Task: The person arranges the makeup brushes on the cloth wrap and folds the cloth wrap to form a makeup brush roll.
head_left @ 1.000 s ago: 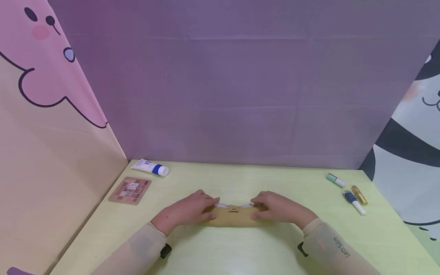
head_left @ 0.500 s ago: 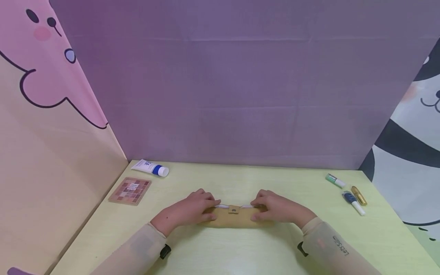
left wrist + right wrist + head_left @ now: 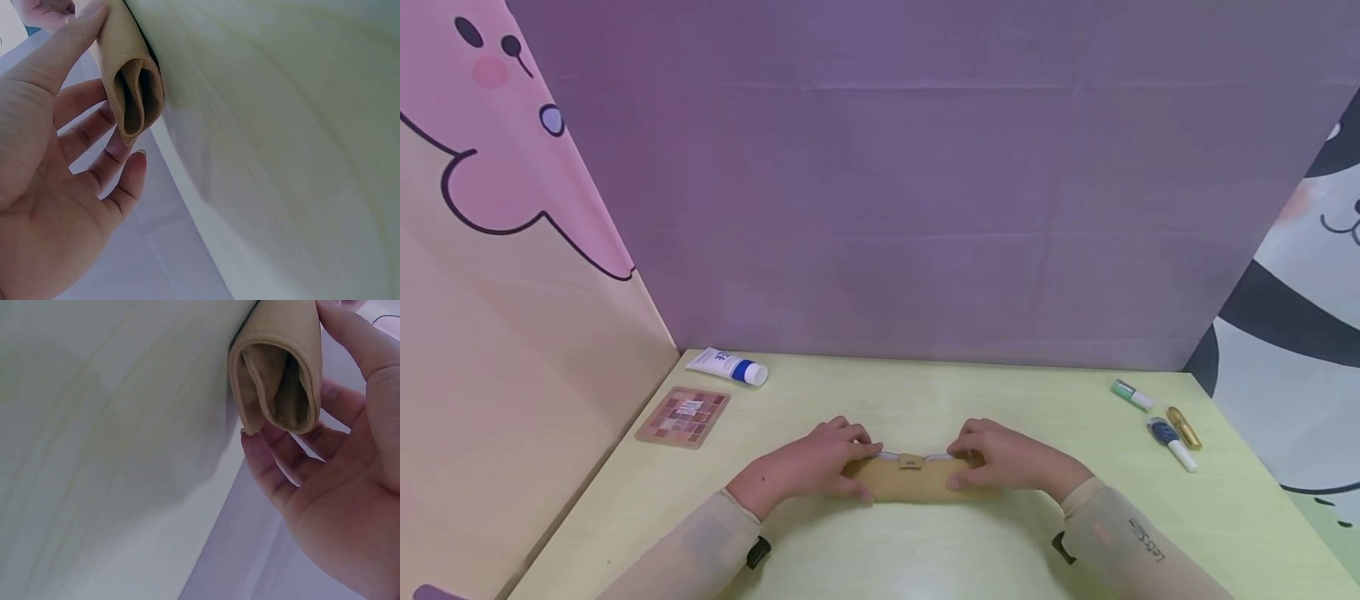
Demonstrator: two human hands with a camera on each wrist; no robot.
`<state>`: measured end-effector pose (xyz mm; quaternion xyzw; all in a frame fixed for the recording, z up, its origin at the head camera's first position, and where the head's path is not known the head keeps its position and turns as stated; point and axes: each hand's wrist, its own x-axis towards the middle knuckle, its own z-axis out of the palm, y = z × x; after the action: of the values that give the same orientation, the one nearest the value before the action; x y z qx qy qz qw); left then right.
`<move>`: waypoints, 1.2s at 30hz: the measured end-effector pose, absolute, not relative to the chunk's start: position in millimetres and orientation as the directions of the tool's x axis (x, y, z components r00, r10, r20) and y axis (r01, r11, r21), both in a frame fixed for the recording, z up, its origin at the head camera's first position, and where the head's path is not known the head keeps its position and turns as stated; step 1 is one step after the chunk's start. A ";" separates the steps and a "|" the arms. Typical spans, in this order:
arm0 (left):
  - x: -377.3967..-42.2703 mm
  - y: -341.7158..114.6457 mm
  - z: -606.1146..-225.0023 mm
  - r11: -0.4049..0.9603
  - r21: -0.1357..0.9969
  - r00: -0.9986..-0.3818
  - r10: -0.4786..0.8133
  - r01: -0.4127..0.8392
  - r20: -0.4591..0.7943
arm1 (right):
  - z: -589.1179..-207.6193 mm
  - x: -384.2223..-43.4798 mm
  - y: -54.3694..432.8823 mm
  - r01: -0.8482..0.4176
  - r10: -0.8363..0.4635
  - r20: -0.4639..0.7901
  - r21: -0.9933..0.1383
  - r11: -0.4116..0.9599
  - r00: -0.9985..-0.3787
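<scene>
A tan fabric pouch, rolled or folded into a long bundle, lies across the table in front of the person. A small tab with a snap sits at the middle of its far edge, where a pale strip shows. My left hand grips the left end, thumb on the near side and fingers around the far side. At the other end my right hand holds it the same way. Both wrist views show the folded layers at the open ends of the pouch, with fingers curled behind and under it.
At the back left lie a white tube with a blue band and an eyeshadow palette. To the right are a green nail polish bottle, a dark blue one and a gold tube. A purple cloth wall closes the back.
The pouch has shifted slightly toward the person, both hands with it, and its tab has tipped a little. The left thumb sits lower along the near side. Other objects stay put.
</scene>
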<state>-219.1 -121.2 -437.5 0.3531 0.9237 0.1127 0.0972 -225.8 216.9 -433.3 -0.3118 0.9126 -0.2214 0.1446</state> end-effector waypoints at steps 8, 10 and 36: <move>-221.1 -125.1 -439.5 0.687 0.241 -0.698 0.714 0.685 -0.052 | -439.8 -221.7 215.5 -0.568 -0.644 -0.020 -0.451 0.688 -0.765; -220.8 -126.0 -438.7 0.683 0.229 -0.694 0.719 0.693 -0.042 | -440.3 -220.3 214.6 -0.593 -0.651 0.010 -0.422 0.686 -0.759; -209.5 -126.0 -437.4 0.605 0.111 -0.613 0.789 0.788 0.047 | -444.5 -181.3 195.9 -0.733 -0.762 0.279 0.221 0.643 -0.584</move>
<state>-209.5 -126.0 -437.4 0.4401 0.8959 0.0601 0.0032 -181.3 195.9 -444.5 -0.4203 0.8891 0.0411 -0.1765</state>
